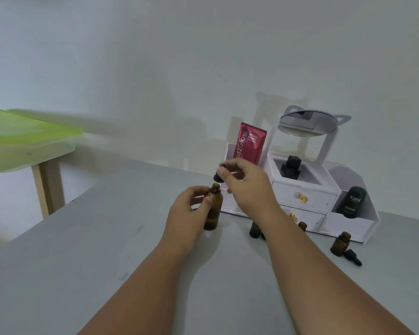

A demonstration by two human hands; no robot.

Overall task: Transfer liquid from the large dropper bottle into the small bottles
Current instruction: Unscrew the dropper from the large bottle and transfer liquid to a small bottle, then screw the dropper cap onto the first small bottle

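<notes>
The large amber dropper bottle [213,209] stands upright on the grey table [82,262], its neck uncapped. My left hand [188,210] grips its left side. Just above the neck, my right hand [246,182] pinches the black dropper cap [217,175]; the pipette is hidden by my fingers. Three small amber bottles stand to the right: one [255,228] and another [302,226] partly hidden behind my right forearm, a third [340,243] open, with a black dropper cap [352,257] lying beside it.
A white organiser [305,197] with drawers and a round mirror [300,124] stands behind the bottles, holding a red tube [250,143], a black bottle [291,166] and a dark green bottle [352,201]. A green-topped wooden table [22,141] is at far left.
</notes>
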